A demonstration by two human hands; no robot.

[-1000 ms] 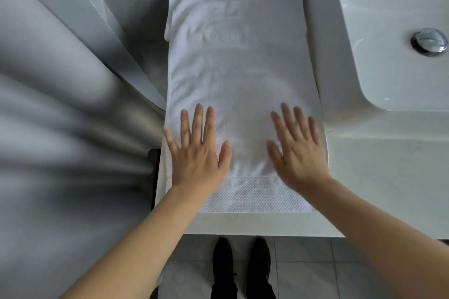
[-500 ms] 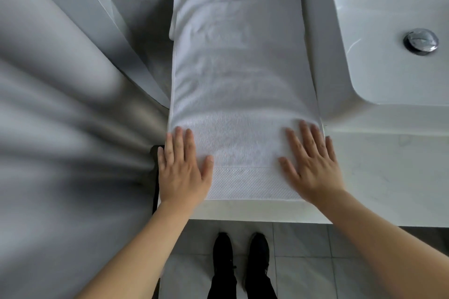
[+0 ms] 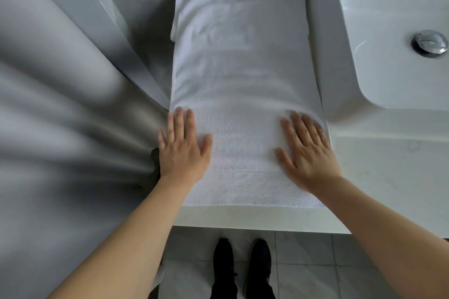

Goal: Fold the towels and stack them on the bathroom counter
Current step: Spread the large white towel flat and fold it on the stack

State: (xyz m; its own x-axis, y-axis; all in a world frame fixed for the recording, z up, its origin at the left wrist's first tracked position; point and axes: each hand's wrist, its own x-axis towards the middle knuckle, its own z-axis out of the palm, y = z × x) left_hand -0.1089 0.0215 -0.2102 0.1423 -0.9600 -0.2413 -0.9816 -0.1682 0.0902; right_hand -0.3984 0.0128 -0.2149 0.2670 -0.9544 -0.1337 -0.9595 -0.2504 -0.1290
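A white towel (image 3: 243, 68) lies lengthwise on the white bathroom counter (image 3: 379, 177), folded into a long strip, with its waffle-woven border nearest me. My left hand (image 3: 183, 150) lies flat on the towel's near left part, fingers straight, its outer edge over the towel's left side. My right hand (image 3: 306, 150) presses flat on the near right part, fingers straight and a little blurred. Both palms face down and neither hand grasps the cloth.
A white basin (image 3: 388, 39) with a chrome drain (image 3: 429, 43) rises directly right of the towel. A grey wall and a blurred grey panel (image 3: 60, 104) close in on the left. Tiled floor and black shoes (image 3: 243, 264) show below the counter's front edge.
Both hands have slid along the towel toward me, from its middle to its near end, staying flat. The towel's surface looks smoother.
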